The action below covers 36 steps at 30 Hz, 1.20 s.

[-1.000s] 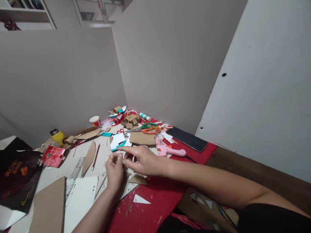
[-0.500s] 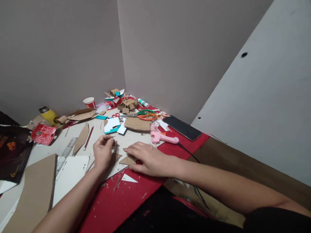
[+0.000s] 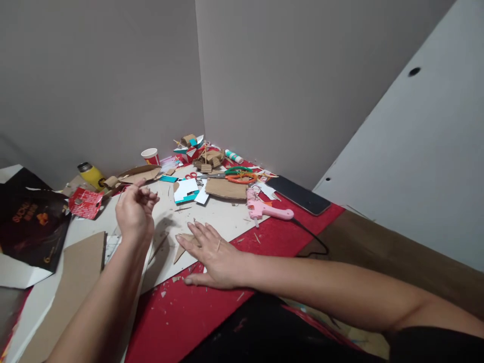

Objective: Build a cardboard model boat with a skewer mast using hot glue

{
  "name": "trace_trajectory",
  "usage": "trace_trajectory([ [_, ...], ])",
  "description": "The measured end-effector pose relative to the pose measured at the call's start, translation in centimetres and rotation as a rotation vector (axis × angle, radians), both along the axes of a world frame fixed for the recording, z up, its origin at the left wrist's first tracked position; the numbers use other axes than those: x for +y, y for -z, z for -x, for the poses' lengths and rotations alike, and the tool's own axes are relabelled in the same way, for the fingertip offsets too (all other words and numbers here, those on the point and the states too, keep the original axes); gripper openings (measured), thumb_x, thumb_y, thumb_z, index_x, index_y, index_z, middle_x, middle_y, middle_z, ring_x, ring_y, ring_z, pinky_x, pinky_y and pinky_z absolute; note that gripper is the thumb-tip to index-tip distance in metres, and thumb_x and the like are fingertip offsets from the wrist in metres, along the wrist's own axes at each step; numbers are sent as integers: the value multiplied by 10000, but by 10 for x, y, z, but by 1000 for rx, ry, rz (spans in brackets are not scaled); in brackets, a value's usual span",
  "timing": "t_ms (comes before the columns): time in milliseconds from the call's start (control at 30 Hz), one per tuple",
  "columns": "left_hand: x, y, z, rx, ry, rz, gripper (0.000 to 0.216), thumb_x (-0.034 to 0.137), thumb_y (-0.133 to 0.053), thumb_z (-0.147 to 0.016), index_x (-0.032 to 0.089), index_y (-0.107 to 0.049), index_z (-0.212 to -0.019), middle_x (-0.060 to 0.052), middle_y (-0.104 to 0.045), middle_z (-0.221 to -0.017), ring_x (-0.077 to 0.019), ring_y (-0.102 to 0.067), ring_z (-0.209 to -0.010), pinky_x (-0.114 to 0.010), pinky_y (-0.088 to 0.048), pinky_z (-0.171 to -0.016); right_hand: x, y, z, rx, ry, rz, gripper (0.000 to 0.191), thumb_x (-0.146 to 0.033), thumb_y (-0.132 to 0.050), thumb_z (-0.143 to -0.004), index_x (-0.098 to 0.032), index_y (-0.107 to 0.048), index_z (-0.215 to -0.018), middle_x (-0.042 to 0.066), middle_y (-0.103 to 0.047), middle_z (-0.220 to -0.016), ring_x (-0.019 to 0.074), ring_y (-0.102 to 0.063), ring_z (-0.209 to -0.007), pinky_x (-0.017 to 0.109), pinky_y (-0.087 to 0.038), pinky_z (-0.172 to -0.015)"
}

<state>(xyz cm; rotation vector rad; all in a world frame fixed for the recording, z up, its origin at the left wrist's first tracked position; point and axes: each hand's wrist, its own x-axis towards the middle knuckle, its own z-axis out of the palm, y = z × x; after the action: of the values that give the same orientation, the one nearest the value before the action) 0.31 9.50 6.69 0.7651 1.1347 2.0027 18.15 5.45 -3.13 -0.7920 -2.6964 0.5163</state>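
Observation:
My right hand (image 3: pixel 217 257) lies palm down with fingers spread across the near edge of the white board (image 3: pixel 227 214). Beneath its fingertips is a small pointed piece of cardboard (image 3: pixel 181 250), partly covered. My left hand (image 3: pixel 135 209) is raised above the board, its fingers loosely curled and apart, with nothing visible in it. Below the left hand, a narrow cardboard strip (image 3: pixel 158 248) rests on the board in shadow. A pink glue gun (image 3: pixel 266 206) lies beyond the right hand, its cord running off to the right.
Farther back are scissors with orange handles (image 3: pixel 240 178), a flat cardboard piece (image 3: pixel 227 189), a phone (image 3: pixel 300 194), a glue stick (image 3: pixel 234 156), a paper cup (image 3: pixel 151 157) and a yellow bottle (image 3: pixel 92 175). At left are a large cardboard sheet (image 3: pixel 71 287) and a black bag (image 3: pixel 30 217).
My left hand has lifted and moved left, its pinched fingers loosening apart. The right hand has spread flatter over the cardboard piece. The white paper triangle near the edge no longer shows. The view has shifted.

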Motion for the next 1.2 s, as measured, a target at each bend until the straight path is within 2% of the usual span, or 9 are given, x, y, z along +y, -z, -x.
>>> trace_trajectory([
  [133, -5, -18, 7, -60, 19, -16, 131, 183, -541, -698, 141, -646, -766, 59, -535, -548, -59, -515, -464, -174, -445, -479, 9, 2, 21, 4, -80, -97, 816, -642, -510, -852, -124, -361, -1464, 273, -302, -1498, 408, -192, -1416, 566, -188, -1121],
  [300, -7, -21, 5, -65, 76, -12, 137, 168, -525, -741, 146, -658, -764, 49, -544, -544, -60, -501, -437, -172, -432, -450, -5, 7, 24, 88, -135, -151, 596, -442, -516, -917, -52, -482, -1366, 260, -437, -1418, 327, -351, -1367, 467, -285, -1122],
  [500, -21, -23, 2, -19, 101, 33, 129, 152, -546, -781, 128, -664, -736, 39, -540, -537, -60, -486, -419, -164, -411, -415, -45, 7, 10, 113, -316, -63, 597, -417, -524, -917, -49, -461, -1382, 259, -405, -1445, 315, -325, -1386, 481, -290, -1126],
  [733, -73, -34, 3, 250, 73, 92, 123, 110, -588, -809, 98, -686, -737, 21, -529, -565, -53, -484, -432, -156, -410, -414, -79, 4, 12, 37, -552, 50, 671, -415, -540, -913, -12, -383, -1425, 272, -322, -1491, 345, -261, -1410, 502, -265, -1137],
  [833, -93, -33, 6, 275, 28, 134, 127, 100, -603, -809, 84, -691, -719, 13, -527, -556, -55, -477, -433, -156, -409, -411, -95, 5, 21, 60, -681, 48, 678, -411, -538, -919, 8, -367, -1424, 275, -309, -1497, 345, -255, -1411, 481, -239, -1152],
  [933, -104, -29, 8, 277, 1, 186, 123, 77, -603, -790, 75, -695, -709, 7, -529, -539, -60, -484, -422, -160, -404, -402, -114, 8, 38, 131, -834, -4, 652, -420, -540, -921, 10, -405, -1393, 260, -373, -1468, 319, -309, -1390, 451, -243, -1155],
  [1033, -109, -26, 9, 225, -25, 237, 66, 75, -641, -729, 80, -706, -739, 6, -553, -542, -61, -496, -415, -169, -416, -409, -129, 9, 57, 203, -1083, -74, 502, -374, -507, -947, -42, -507, -1324, 186, -493, -1400, 239, -436, -1306, 343, -324, -1118],
  [1100, -112, -24, 7, 172, -25, 269, 114, 84, -677, -679, 97, -717, -785, 8, -584, -562, -61, -506, -423, -171, -420, -417, -130, 6, 65, 252, -1216, -89, 391, -313, -445, -977, -74, -573, -1260, 127, -571, -1327, 182, -504, -1231, 255, -370, -1073],
  [1200, -117, -19, 5, 157, 11, 290, 210, 121, -739, -623, 111, -729, -832, 8, -621, -614, -55, -511, -441, -182, -441, -445, -115, -8, 64, 342, -1171, -68, 349, -278, -418, -979, -66, -639, -1145, 109, -653, -1197, 167, -591, -1103, 226, -432, -1007],
])
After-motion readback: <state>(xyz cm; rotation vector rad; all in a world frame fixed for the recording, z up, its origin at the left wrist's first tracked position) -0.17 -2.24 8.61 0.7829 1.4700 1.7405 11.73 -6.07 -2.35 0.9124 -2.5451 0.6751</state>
